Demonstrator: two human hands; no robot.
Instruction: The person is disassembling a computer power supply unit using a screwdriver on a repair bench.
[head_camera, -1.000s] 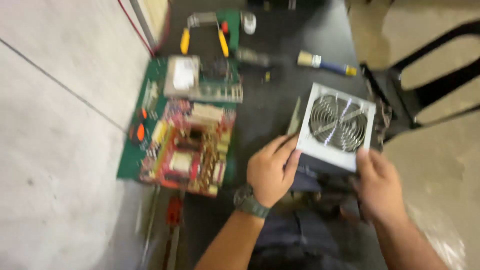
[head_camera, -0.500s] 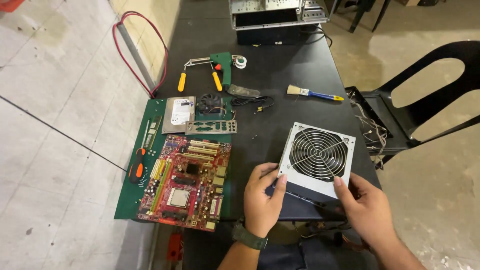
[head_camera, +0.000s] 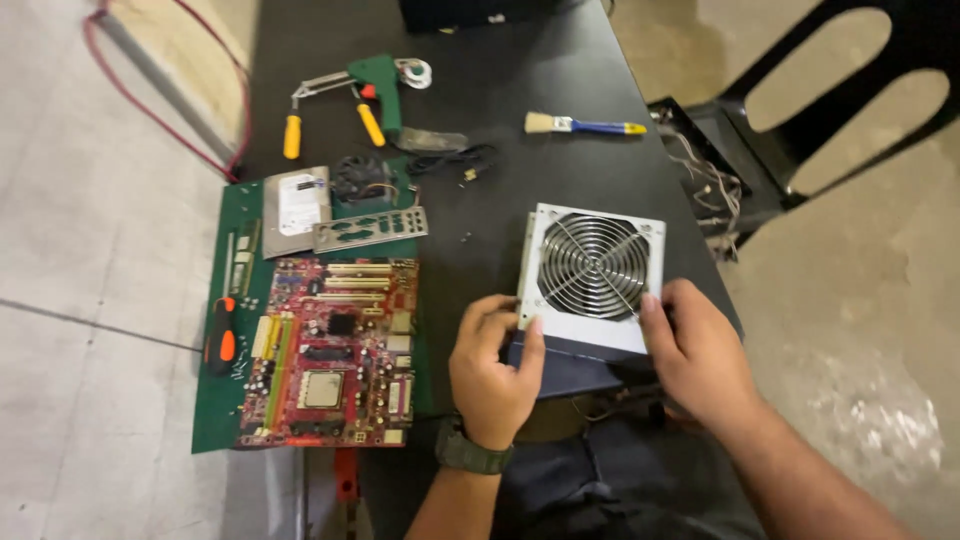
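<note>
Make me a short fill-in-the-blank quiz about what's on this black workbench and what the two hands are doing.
1. Both hands, the left hand and the right hand, grip a silver metal box whose top face carries a round wire ____ grille.
2. The red circuit board lies on a ____ mat.
3. The small paintbrush beyond the box has a ____ handle.
4. The left wrist wears a dark ____.

Missing words: fan; green; blue; watch

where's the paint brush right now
In the head view the paint brush lies on the black table toward its far right, just beyond the power supply, right of the green tool.
</note>
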